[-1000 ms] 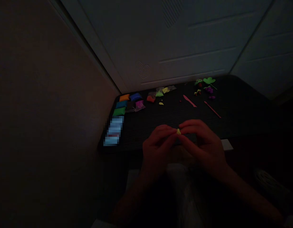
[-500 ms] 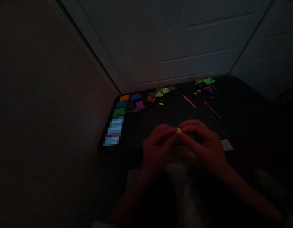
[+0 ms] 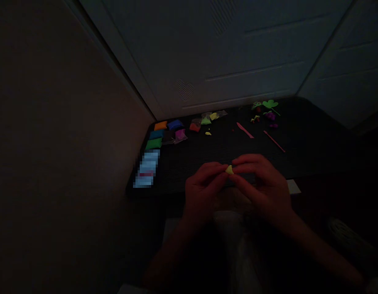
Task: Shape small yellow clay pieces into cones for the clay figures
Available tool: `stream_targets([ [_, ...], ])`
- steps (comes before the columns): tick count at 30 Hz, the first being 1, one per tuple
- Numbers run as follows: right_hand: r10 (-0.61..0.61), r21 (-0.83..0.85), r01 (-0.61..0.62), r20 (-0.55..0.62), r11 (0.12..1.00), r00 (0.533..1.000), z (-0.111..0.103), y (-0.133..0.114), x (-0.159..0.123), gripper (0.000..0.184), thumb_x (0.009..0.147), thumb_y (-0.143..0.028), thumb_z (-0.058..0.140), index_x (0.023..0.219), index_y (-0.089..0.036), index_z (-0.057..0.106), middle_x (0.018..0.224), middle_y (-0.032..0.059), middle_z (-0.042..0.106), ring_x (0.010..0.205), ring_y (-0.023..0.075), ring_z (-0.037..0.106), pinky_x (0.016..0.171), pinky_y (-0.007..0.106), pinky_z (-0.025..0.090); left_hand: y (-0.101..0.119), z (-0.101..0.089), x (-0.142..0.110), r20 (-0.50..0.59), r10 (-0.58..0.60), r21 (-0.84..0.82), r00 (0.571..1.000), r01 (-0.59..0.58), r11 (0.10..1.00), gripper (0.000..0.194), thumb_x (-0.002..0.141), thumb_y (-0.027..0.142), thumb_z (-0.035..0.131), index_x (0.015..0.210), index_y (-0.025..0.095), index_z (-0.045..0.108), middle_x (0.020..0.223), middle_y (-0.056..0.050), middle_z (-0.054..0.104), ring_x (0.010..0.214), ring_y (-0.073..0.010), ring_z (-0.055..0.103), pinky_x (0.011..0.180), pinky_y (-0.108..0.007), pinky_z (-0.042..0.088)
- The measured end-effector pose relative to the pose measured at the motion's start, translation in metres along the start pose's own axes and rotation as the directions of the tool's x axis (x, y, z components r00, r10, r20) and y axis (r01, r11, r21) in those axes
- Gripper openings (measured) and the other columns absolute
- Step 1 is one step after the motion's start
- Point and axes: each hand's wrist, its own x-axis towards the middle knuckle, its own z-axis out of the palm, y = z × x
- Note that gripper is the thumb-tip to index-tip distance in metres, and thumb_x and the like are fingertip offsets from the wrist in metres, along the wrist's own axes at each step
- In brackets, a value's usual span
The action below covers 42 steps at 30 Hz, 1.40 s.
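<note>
A small piece of yellow modelling clay (image 3: 229, 170) sits between my fingertips over the front part of the dark table (image 3: 182, 163). My left hand (image 3: 204, 185) pinches it from the left between thumb and fingers. From the other side, the fingertips and thumb of my right hand (image 3: 264, 183) close around its right edge. Beyond my hands lie a smaller yellow clay bit (image 3: 208, 133), a pink plastic knife (image 3: 245, 130) and a thin pink modelling stick (image 3: 273, 141). The scene is dim, so the clay's exact shape is hard to make out.
Clay packets in several colours, among them an orange one (image 3: 160, 125) and a green one (image 3: 153, 143), lie at the back left. A pixelated bright screen (image 3: 147, 168) is at the left edge. At the back right are a green clover shape (image 3: 270, 105) and purple clay pieces (image 3: 270, 116).
My right fingers have loosened and spread slightly around the yellow clay, which has turned a little and shows more of its surface. Both hands stay in nearly the same place.
</note>
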Motion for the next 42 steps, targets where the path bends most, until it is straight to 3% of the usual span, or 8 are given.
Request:
stream_targets([
  [3,-0.040,-0.041,0.041,0.021,0.998,0.999,-0.003,0.000,0.000,0.013,0.080,-0.016,0.066,0.091,-0.022,0.064,0.098,0.0012,0.062,0.095,0.0117,0.059,0.084,0.025,0.049,0.002,0.000,0.000,-0.018,0.004,0.021,1.000,-0.003,1.000,0.016,0.072,0.017,0.071,0.083,0.028,0.075,0.087,0.000,0.068,0.085,-0.0118,0.062,0.075,-0.022,0.049],
  [10,-0.209,-0.225,0.215,0.049,0.950,0.977,-0.006,0.006,-0.001,0.018,0.081,-0.016,0.064,0.097,-0.023,0.062,0.103,0.0043,0.062,0.098,0.0180,0.057,0.083,0.036,0.050,0.005,0.002,0.001,0.011,-0.205,-0.118,0.979,0.205,0.972,0.011,0.071,0.020,0.071,0.080,0.025,0.075,0.086,0.000,0.069,0.083,-0.0113,0.061,0.075,-0.022,0.047],
  [20,-0.175,-0.187,0.198,0.128,0.962,0.976,-0.013,0.008,0.000,0.022,0.080,-0.022,0.065,0.101,-0.025,0.062,0.108,0.0050,0.062,0.099,0.0200,0.058,0.084,0.039,0.050,0.004,0.003,0.001,0.041,-0.246,-0.180,0.968,0.249,0.952,0.009,0.070,0.019,0.071,0.077,0.024,0.074,0.082,0.001,0.069,0.080,-0.0111,0.061,0.073,-0.021,0.046],
  [23,-0.161,-0.179,0.180,0.116,0.967,0.980,-0.014,0.009,0.001,0.019,0.079,-0.022,0.065,0.098,-0.025,0.063,0.106,0.0046,0.062,0.099,0.0199,0.058,0.084,0.038,0.050,0.002,0.001,0.001,0.060,-0.213,-0.164,0.975,0.220,0.961,0.010,0.071,0.018,0.071,0.077,0.025,0.074,0.082,0.001,0.068,0.080,-0.0102,0.061,0.072,-0.020,0.047],
  [32,-0.010,-0.079,0.016,0.080,0.997,0.997,-0.012,0.002,0.000,0.011,0.080,-0.022,0.063,0.091,-0.026,0.065,0.104,0.0044,0.063,0.098,0.0196,0.060,0.085,0.038,0.051,0.005,-0.002,-0.001,0.046,-0.026,0.098,0.999,0.022,0.995,0.014,0.073,0.019,0.071,0.084,0.027,0.074,0.086,0.000,0.070,0.083,-0.0131,0.063,0.075,-0.025,0.050],
  [39,-0.002,-0.081,0.009,0.082,0.997,0.997,-0.013,-0.003,0.000,0.013,0.080,-0.022,0.064,0.093,-0.026,0.064,0.104,0.0034,0.063,0.099,0.0182,0.060,0.086,0.036,0.050,0.008,0.000,-0.004,0.041,0.065,0.127,0.997,-0.069,0.989,0.018,0.075,0.014,0.069,0.087,0.027,0.073,0.087,0.001,0.070,0.085,-0.0118,0.064,0.077,-0.024,0.051],
  [42,-0.038,-0.111,0.048,0.093,0.993,0.995,-0.014,-0.003,0.000,0.012,0.082,-0.021,0.062,0.093,-0.026,0.064,0.104,0.0039,0.063,0.099,0.0186,0.059,0.085,0.037,0.050,0.007,0.000,-0.003,0.046,0.054,0.052,0.997,-0.056,0.997,0.017,0.075,0.015,0.069,0.086,0.027,0.073,0.086,0.001,0.070,0.086,-0.0118,0.064,0.078,-0.023,0.051],
])
